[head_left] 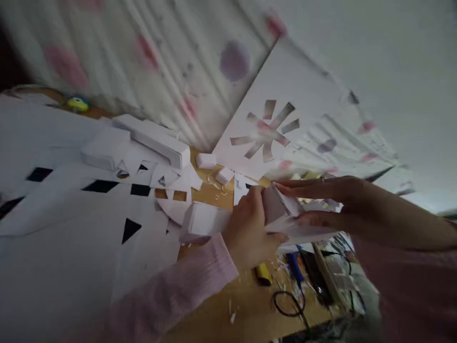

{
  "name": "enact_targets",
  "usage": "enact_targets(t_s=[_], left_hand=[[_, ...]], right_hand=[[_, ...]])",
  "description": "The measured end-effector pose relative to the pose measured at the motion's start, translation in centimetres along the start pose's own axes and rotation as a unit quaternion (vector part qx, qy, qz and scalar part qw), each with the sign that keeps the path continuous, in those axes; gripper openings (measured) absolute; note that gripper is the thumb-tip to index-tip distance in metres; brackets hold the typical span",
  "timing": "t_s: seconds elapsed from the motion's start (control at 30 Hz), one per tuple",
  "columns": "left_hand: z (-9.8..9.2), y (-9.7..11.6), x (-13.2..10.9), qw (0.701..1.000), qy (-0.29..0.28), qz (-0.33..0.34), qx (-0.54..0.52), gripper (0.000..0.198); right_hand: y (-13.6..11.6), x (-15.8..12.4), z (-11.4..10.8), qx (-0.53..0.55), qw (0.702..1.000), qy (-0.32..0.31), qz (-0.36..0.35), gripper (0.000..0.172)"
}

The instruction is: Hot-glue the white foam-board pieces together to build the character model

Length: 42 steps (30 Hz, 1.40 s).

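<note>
One piece: small white folded paper model [285, 209], creased and angular, held above the wooden table [250, 309].
Left hand [250, 228]: curled, gripping the model's near side.
Right hand [332, 200]: fingers outstretched, pinching its far edge.

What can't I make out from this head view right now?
- Folded white paper piece: its shape is partly hidden by the left hand and right hand that hold it.
- Tools by the yellow item and black cord loop: dark, blurred, too small to identify.
- Patterned curtain and the green-yellow object: smeared by motion blur.
- White sheets: cut off by the left edge.
</note>
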<state>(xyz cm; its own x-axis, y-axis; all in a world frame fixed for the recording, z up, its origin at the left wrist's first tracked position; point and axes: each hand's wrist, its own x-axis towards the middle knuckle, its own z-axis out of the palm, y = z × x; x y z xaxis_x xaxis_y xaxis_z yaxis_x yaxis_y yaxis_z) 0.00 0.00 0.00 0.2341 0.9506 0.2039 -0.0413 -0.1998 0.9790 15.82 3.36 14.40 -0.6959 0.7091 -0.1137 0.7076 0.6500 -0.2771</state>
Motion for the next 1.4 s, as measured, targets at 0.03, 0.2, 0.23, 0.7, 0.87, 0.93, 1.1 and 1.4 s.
enact_targets(t_s=[0.03,0.2,0.23,0.7,0.87,0.93,1.1,1.4], left_hand=[[0.1,-0.1,0.0,1.0,-0.001,0.001,0.009,0.069],[0.3,0.1,-0.2,1.0,0.004,0.024,0.014,0.066],[0.1,0.3,-0.3,0.999,0.006,0.033,-0.002,0.069],[-0.8,1.5,1.7,0.937,-0.012,-0.042,-0.346,0.019],[-0.6,1.5,1.7,0.926,0.017,-0.006,-0.376,0.016],[-0.4,1.3,1.7,0.929,0.019,-0.009,-0.369,0.017],[-0.1,0.9,1.8,0.95,0.064,0.009,-0.306,0.016],[-0.6,2.1,2.0,0.982,0.059,0.022,-0.177,0.025]], right_hand=[[0.0,0.1,0.0,0.007,1.0,0.007,0.005,0.045],[-0.1,0.4,-0.3,0.005,0.999,0.013,0.033,0.044],[-0.2,0.4,-0.4,-0.003,0.999,0.009,0.041,0.045],[-0.8,0.5,0.4,0.132,0.988,-0.034,0.069,0.039],[-0.2,0.3,0.7,0.153,0.987,-0.001,0.054,0.049],[0.1,0.2,0.9,0.168,0.985,-0.005,0.042,0.049],[1.5,0.9,1.6,0.149,0.989,0.0,-0.004,0.052],[0.0,-7.1,2.8,0.137,0.913,0.384,-0.006,0.034]])
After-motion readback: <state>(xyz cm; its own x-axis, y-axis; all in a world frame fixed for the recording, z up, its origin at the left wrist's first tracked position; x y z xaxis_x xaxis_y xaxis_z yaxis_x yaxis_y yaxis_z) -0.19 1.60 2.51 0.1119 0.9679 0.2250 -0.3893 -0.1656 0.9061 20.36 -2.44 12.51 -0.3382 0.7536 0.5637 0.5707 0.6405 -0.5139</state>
